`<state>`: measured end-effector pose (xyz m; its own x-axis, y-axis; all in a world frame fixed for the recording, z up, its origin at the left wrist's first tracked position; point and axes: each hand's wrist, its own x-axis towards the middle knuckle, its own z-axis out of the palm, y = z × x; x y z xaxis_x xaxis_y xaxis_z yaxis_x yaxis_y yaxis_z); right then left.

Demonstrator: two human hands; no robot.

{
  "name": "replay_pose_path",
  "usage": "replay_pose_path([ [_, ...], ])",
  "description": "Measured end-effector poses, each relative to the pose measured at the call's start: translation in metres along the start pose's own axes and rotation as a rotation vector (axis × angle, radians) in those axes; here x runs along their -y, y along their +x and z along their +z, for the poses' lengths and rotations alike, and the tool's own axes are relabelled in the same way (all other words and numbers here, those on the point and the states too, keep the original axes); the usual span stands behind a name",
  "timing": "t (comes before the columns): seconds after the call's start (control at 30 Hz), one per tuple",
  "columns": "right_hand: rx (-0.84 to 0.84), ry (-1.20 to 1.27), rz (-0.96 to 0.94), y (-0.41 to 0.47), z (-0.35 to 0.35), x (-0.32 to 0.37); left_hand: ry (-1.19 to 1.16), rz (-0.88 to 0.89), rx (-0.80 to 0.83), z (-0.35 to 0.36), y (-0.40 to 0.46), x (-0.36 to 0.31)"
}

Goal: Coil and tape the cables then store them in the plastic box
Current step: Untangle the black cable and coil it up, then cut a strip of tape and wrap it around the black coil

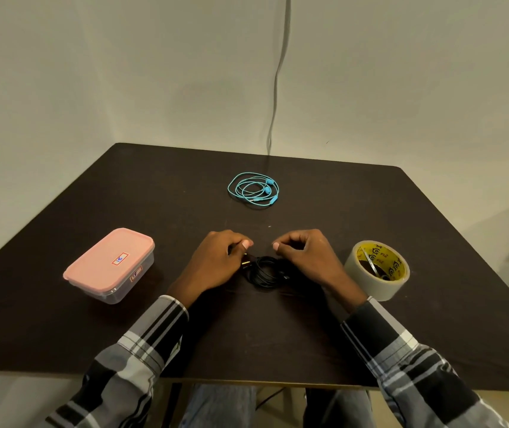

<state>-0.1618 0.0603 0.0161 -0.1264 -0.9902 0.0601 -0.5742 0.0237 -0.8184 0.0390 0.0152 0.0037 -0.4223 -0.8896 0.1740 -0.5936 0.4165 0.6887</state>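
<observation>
Near the front edge of the table, mid-width, lies the black cable, loosely coiled. Left hand pinches its plug end; right hand has fingers curled, grip unclear. Cable likely light, limp, springy: hold across loops.

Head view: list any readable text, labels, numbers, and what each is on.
Lid sticker on the plastic box: handwritten mark, reads roughly "16", not certain.
Side sticker on the box wall: too blurred to read.
Tape roll, yellow inner core: repeating black printed logo, too small and distorted to read.
Black cable, blue earphones, table: no text visible.
</observation>
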Motion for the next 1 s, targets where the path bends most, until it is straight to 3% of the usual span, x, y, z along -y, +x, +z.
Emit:
replay_pose_path([
  [0.17,-0.039,0.026,-0.053,-0.006,-0.015,0.014,-0.141,-0.053,-0.080,-0.008,0.002,-0.002],
  [0.3,-0.187,0.066,-0.110,-0.017,-0.053,0.034,-0.207,-0.023,-0.104,-0.011,0.008,-0.016],
  [0.43,-0.242,-0.171,-0.046,-0.030,-0.107,0.027,-0.268,0.030,-0.081,-0.009,0.017,-0.038],
  [0.57,-0.153,-0.477,0.165,-0.038,-0.141,0.000,-0.321,0.068,-0.061,-0.002,0.022,-0.052],
  [0.7,-0.049,-0.603,0.259,-0.040,-0.138,-0.021,-0.374,0.078,-0.010,0.008,0.023,-0.069],
  [0.87,-0.046,-0.755,0.298,-0.035,-0.122,-0.033,-0.397,0.083,0.018,0.004,0.024,-0.075],
  [1.0,-0.093,-0.716,0.254,-0.036,-0.123,-0.024,-0.399,0.109,0.011,0.000,0.024,-0.080],
])
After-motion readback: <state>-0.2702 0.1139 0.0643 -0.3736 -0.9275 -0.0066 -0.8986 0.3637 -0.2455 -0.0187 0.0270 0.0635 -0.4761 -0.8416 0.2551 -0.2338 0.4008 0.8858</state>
